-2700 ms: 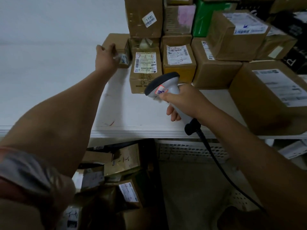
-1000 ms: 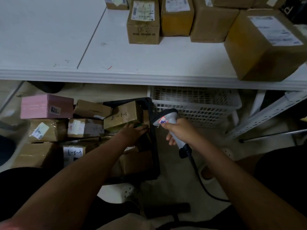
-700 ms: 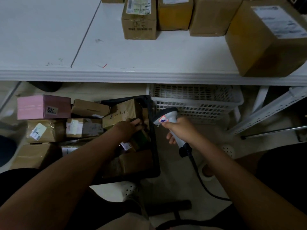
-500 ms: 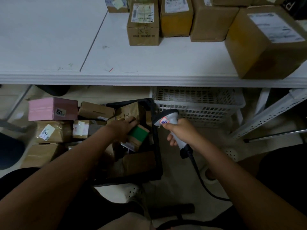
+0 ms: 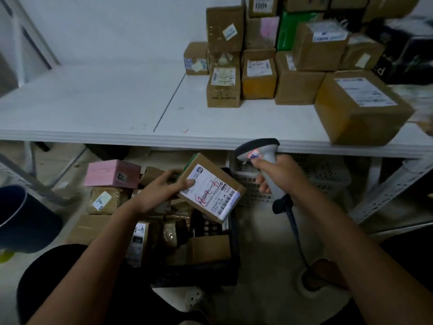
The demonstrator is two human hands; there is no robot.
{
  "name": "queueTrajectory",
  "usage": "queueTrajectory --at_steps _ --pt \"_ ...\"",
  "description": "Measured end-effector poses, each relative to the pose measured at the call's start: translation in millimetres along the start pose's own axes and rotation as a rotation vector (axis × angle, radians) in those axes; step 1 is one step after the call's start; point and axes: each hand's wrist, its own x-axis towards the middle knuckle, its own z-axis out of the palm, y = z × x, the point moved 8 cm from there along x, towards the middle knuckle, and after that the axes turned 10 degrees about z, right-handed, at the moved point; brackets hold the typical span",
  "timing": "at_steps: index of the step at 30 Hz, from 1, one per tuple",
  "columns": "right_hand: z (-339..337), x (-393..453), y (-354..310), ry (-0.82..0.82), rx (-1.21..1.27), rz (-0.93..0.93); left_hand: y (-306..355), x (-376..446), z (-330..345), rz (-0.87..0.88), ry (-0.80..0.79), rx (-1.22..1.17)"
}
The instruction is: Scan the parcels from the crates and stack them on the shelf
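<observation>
My left hand [image 5: 161, 192] grips a small brown parcel [image 5: 212, 187] with a green end and a white barcode label facing up, held above the black crate [image 5: 232, 259]. My right hand [image 5: 282, 177] grips the handle of a grey barcode scanner [image 5: 259, 151], whose head sits just right of the parcel, below the shelf edge. The crate holds several more brown parcels. On the white shelf [image 5: 117, 109], several stacked cardboard parcels [image 5: 260, 73] fill the right and back.
A pink box [image 5: 112, 173] and other parcels lie on the floor left of the crate. A white basket [image 5: 323, 174] stands under the shelf on the right. A dark bin [image 5: 21, 219] is at the left. The scanner cable [image 5: 296, 235] hangs down.
My left hand has lifted the green-ended parcel out of the crate and turned its label up. The scanner has risen beside it. My view has tilted up toward the shelf.
</observation>
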Motion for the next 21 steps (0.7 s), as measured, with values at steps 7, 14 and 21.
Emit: queueTrajectory --at_steps 7,14,21 --pt "-34 -23 -30 0.097 0.113 -0.131 35 1 22 0.022 0.126 -0.329" --pt "-68 -31 -58 0.134 0.056 -0.188 73 17 34 0.011 0.157 -0.494" --pt "-77 -23 -63 0.114 0.047 -0.189 92 39 35 -0.016 0.25 -0.611"
